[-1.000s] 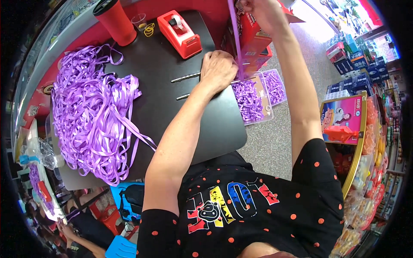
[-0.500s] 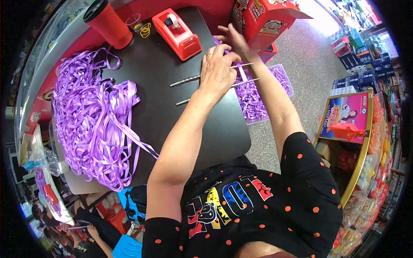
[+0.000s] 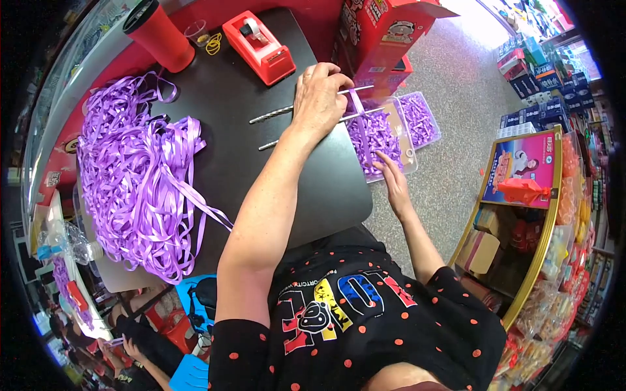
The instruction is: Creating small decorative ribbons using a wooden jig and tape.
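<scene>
My left hand lies over the far right edge of the black table, fingers curled down against a purple ribbon. Under it, two thin metal rods stick out past the table edge. A strip of the ribbon crosses the rods and hangs down to the right. My right hand is over the near side of a clear bin, fingers stretched out and apart, their tips close to the hanging strip. Many short purple ribbon pieces fill the bin. Whether the right fingertips touch the strip is hard to see.
A big heap of purple ribbon covers the table's left side. At the back are a red tumbler, yellow rubber bands and a red tape dispenser. A red carton and a second clear bin stand beyond the table.
My right hand has swung from beside the red carton down toward me, over the bin. The ribbon strip now hangs from the rods toward it. My left hand stays on the rods.
</scene>
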`<state>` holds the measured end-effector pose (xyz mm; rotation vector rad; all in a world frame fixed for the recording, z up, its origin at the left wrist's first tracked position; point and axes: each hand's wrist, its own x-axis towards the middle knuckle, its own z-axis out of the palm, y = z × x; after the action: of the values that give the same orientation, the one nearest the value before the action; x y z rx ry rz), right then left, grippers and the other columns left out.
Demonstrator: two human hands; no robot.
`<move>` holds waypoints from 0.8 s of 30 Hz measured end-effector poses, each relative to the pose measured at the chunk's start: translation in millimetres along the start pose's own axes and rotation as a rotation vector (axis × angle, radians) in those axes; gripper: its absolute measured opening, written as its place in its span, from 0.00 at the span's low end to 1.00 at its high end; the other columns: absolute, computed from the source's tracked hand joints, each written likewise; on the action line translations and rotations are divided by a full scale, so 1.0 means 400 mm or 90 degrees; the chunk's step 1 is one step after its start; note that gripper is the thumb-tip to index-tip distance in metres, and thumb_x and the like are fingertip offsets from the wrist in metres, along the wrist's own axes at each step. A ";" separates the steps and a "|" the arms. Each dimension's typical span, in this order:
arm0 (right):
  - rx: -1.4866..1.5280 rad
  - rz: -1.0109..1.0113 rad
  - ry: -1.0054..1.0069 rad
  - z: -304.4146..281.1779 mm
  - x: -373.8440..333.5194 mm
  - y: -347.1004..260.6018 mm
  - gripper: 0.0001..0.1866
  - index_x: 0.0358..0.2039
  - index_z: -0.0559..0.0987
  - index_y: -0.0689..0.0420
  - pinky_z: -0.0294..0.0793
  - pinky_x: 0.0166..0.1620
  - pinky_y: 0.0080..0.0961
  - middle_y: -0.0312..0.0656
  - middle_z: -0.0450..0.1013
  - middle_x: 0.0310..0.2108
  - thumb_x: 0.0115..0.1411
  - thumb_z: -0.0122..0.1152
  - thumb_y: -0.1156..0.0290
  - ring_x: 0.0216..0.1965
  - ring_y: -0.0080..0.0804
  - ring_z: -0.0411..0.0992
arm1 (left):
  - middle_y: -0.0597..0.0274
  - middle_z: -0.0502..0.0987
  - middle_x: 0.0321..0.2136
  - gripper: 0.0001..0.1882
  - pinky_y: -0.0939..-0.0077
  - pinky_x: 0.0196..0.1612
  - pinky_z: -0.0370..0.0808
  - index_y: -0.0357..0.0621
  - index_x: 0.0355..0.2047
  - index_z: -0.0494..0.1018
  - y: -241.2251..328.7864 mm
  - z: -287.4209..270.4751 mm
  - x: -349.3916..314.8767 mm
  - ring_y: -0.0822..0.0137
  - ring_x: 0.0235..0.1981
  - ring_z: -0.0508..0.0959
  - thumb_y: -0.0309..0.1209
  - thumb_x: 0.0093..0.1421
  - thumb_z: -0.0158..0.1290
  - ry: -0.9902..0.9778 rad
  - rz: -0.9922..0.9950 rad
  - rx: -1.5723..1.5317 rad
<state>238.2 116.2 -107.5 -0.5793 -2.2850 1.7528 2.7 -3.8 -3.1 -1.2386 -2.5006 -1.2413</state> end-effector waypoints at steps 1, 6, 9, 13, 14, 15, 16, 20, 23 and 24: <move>-0.054 0.003 0.028 -0.013 -0.038 -0.035 0.23 0.58 0.66 0.62 0.54 0.62 0.30 0.44 0.71 0.51 0.68 0.39 0.62 0.54 0.29 0.67 | 0.56 0.72 0.46 0.13 0.62 0.56 0.62 0.46 0.32 0.80 0.000 0.000 0.001 0.55 0.52 0.67 0.24 0.45 0.51 -0.004 0.007 0.014; -0.120 -0.103 0.066 -0.038 -0.122 -0.166 0.21 0.55 0.69 0.62 0.43 0.65 0.41 0.44 0.72 0.51 0.67 0.40 0.65 0.49 0.30 0.72 | 0.56 0.72 0.47 0.13 0.62 0.57 0.62 0.46 0.33 0.80 0.000 -0.003 0.004 0.55 0.53 0.67 0.25 0.46 0.50 -0.033 0.002 0.034; -0.081 -0.151 0.076 -0.038 -0.124 -0.211 0.22 0.55 0.69 0.62 0.60 0.54 0.28 0.44 0.78 0.40 0.65 0.44 0.64 0.45 0.30 0.65 | 0.56 0.72 0.47 0.13 0.62 0.57 0.62 0.46 0.33 0.80 0.001 -0.002 0.000 0.55 0.53 0.67 0.25 0.46 0.51 -0.034 0.001 0.039; 0.147 -0.235 0.109 -0.054 -0.077 -0.274 0.25 0.55 0.69 0.64 0.60 0.55 0.34 0.47 0.78 0.38 0.66 0.41 0.58 0.45 0.35 0.71 | 0.56 0.72 0.47 0.13 0.62 0.58 0.61 0.46 0.33 0.80 0.004 0.000 0.001 0.56 0.53 0.67 0.25 0.46 0.51 -0.030 0.006 0.032; 0.243 -0.271 0.100 -0.062 -0.054 -0.303 0.26 0.55 0.68 0.65 0.60 0.55 0.35 0.49 0.78 0.38 0.66 0.40 0.56 0.44 0.38 0.73 | 0.56 0.72 0.47 0.13 0.62 0.58 0.61 0.47 0.33 0.80 0.006 0.000 0.002 0.56 0.53 0.67 0.25 0.46 0.51 -0.031 0.006 0.027; 0.265 -0.298 0.079 -0.065 -0.018 -0.326 0.28 0.56 0.66 0.66 0.62 0.55 0.40 0.48 0.76 0.38 0.66 0.37 0.56 0.45 0.39 0.73 | 0.56 0.72 0.47 0.13 0.62 0.58 0.61 0.47 0.33 0.80 0.000 -0.002 -0.002 0.56 0.53 0.67 0.25 0.46 0.51 -0.028 0.003 0.032; 0.279 -0.323 0.065 -0.075 0.018 -0.358 0.29 0.57 0.64 0.67 0.64 0.55 0.44 0.47 0.75 0.37 0.67 0.35 0.55 0.45 0.41 0.74 | 0.56 0.73 0.47 0.15 0.62 0.58 0.62 0.46 0.35 0.80 0.001 0.001 0.001 0.55 0.53 0.68 0.26 0.46 0.50 -0.028 0.010 0.031; 0.274 -0.364 0.004 -0.063 0.202 -0.459 0.30 0.61 0.59 0.66 0.62 0.57 0.37 0.49 0.76 0.38 0.68 0.29 0.56 0.47 0.40 0.73 | 0.54 0.73 0.45 0.19 0.64 0.55 0.64 0.43 0.41 0.77 0.010 -0.007 0.011 0.54 0.50 0.69 0.26 0.47 0.50 0.060 -0.024 -0.086; 0.241 -0.324 -0.040 -0.030 0.355 -0.463 0.30 0.61 0.61 0.62 0.60 0.55 0.27 0.49 0.77 0.39 0.69 0.28 0.52 0.40 0.29 0.72 | 0.50 0.74 0.41 0.20 0.66 0.49 0.70 0.38 0.44 0.73 -0.003 -0.020 0.021 0.57 0.43 0.74 0.25 0.50 0.46 0.169 -0.065 -0.243; 0.240 -0.322 -0.038 -0.035 0.399 -0.449 0.30 0.61 0.61 0.62 0.60 0.55 0.27 0.49 0.77 0.39 0.69 0.28 0.52 0.40 0.29 0.72 | 0.50 0.74 0.40 0.19 0.68 0.47 0.71 0.37 0.44 0.73 0.008 -0.022 0.023 0.59 0.42 0.75 0.24 0.51 0.45 0.177 -0.112 -0.309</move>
<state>66.6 157.0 56.5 0.1153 -1.8364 1.8642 -3.5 -3.0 8.6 -0.8430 -2.2164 -1.9938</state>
